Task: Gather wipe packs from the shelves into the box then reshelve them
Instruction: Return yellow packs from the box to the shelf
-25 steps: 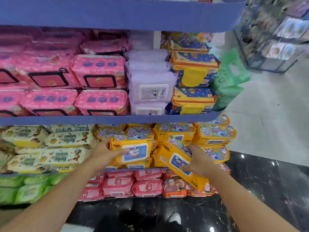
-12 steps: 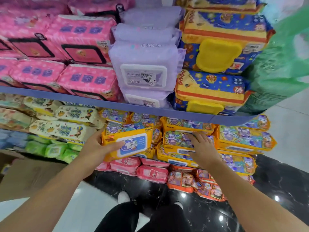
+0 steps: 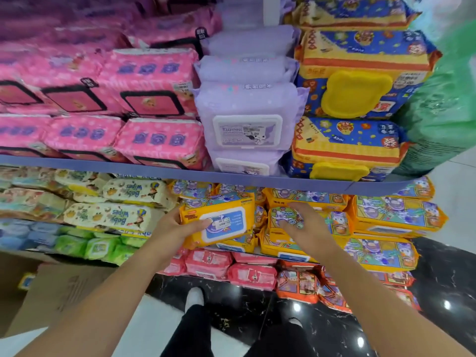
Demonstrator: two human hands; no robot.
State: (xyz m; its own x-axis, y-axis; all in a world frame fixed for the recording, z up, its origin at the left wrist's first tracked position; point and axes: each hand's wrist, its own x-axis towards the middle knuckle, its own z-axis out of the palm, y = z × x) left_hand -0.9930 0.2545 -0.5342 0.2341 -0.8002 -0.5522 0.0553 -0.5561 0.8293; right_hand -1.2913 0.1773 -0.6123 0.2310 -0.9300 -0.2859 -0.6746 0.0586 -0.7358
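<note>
My left hand (image 3: 177, 228) grips a yellow wipe pack with a blue and white lid (image 3: 219, 220), held tilted in front of the middle shelf. My right hand (image 3: 301, 225) grips the front of another yellow wipe pack (image 3: 280, 215) that lies on the stack of yellow packs (image 3: 396, 215) on that shelf; its fingers curl over the pack's near end. A brown cardboard box (image 3: 59, 287) stands on the floor at the lower left, its inside mostly out of view.
The blue shelf edge (image 3: 154, 164) runs just above both hands. Pink (image 3: 154, 81), purple (image 3: 247, 109) and blue-yellow packs (image 3: 360, 81) fill the upper shelf. Cream packs (image 3: 121, 202) lie left, pink (image 3: 231, 269) and orange packs (image 3: 298, 284) below. Green bags (image 3: 443, 104) hang right.
The camera has moved closer and lower. My right hand set its tilted yellow pack onto the stack and now curls round that pack's near end. My left hand keeps its pack.
</note>
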